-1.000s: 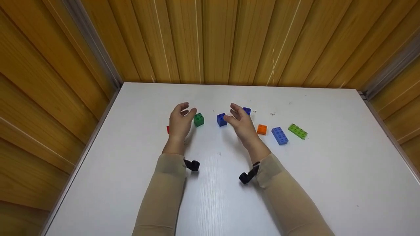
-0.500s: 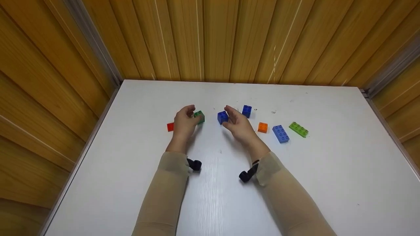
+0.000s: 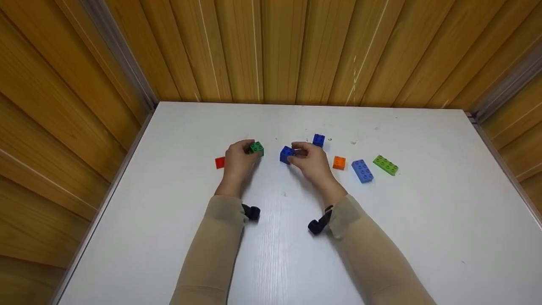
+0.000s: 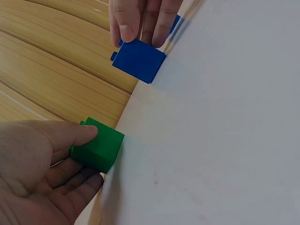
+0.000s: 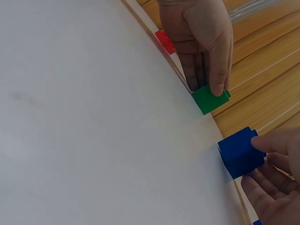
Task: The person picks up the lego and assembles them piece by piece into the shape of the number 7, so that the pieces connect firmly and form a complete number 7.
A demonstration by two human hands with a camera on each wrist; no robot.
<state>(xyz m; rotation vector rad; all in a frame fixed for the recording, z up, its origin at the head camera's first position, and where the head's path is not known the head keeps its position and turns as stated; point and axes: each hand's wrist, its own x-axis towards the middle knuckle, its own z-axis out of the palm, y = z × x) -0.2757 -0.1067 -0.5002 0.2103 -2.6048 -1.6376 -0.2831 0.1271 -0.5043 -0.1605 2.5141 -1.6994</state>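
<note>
In the head view, my left hand [image 3: 239,164] pinches a green toy building brick [image 3: 256,148] by its side. The left wrist view shows the thumb lying on the near face of this green brick [image 4: 104,146]. Across a short gap, my right hand [image 3: 312,163] grips a dark blue building brick [image 3: 286,154] between thumb and fingers. Its studs face up in the head view. In the right wrist view the thumb touches one side of the blue brick [image 5: 240,152], with the other fingers partly behind it. Both bricks are at the white table [image 3: 279,237], apart from each other.
A red brick [image 3: 219,162] lies left of the left hand, partly hidden. Beyond the right hand stands a second dark blue brick [image 3: 319,140]. Farther right lie an orange brick [image 3: 339,162], a light blue brick [image 3: 362,171] and a lime green brick [image 3: 385,165]. Wood-look panels [image 3: 279,51] border the table.
Both hands have moved in on their bricks; the fingers now close on the green brick and the nearer dark blue one. The other bricks have stayed in place.
</note>
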